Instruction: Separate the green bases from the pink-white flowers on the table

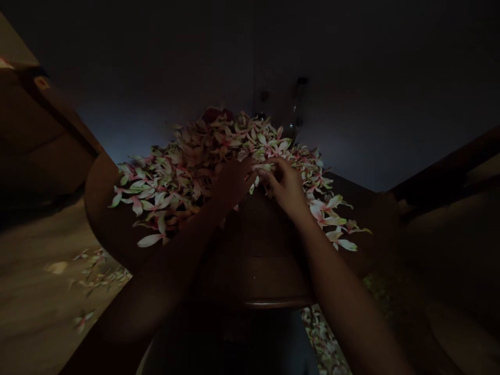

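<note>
A large heap of pink and white flowers (167,177) with greenish tips covers the far part of a round wooden table (258,271). At the near edge of this heap, my two hands come together. Thumb and fingers of my right hand (288,188) are closed in a pinch on one flower (263,167). My left hand (233,181) is in deep shadow, its fingertips pressed against the same flower from the left. The fingers partly cover that blossom, and dim light blurs its details.
Behind the heap stand a clear glass bottle (294,117) and a dark red object (216,114), near the wall corner (253,62). Loose flowers (103,273) lie on the floor at left, and more flowers (322,338) below the table. A brown piece of furniture (42,135) is at left.
</note>
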The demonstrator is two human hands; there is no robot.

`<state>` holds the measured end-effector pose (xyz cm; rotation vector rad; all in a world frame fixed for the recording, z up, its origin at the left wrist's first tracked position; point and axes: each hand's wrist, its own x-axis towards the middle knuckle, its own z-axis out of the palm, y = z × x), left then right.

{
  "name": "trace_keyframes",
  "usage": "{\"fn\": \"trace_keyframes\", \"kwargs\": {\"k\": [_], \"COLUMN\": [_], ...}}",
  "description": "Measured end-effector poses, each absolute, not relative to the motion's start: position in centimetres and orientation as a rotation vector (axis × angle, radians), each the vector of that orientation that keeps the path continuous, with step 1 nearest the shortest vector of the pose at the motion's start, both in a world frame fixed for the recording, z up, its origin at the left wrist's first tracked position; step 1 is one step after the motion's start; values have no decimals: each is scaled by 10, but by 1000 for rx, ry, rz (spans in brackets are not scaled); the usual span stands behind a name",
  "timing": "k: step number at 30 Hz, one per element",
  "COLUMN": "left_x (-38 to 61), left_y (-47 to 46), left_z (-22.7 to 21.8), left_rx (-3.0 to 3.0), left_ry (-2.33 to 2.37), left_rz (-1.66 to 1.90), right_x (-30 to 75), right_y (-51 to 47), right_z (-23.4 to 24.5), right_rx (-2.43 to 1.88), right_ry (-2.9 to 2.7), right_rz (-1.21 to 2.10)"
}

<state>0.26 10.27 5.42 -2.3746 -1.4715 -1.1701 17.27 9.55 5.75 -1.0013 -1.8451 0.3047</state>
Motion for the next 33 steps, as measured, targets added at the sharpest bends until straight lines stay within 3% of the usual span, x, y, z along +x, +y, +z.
{"fn": "trace_keyframes", "kwargs": {"k": [10, 19, 27, 33], "left_x": [4, 7, 3, 4], "left_y": [105, 96, 101, 95], "left_z": [55, 61, 59, 65], "left_rx": [-2445, -2509, -2225, -2408], "left_ry": [-1227, -1322, -1465, -1276], "left_rz": [-1337, -1458, -1923, -1751], "right_x": [177, 175, 174, 173], "right_y": [101, 100, 104, 105], "right_z": [55, 57, 59, 56], "right_rx": [-948, -916, -899, -869], "right_ry": [-1708, -1642, -1598, -1454], "right_rz": [465, 639, 625, 968]}}
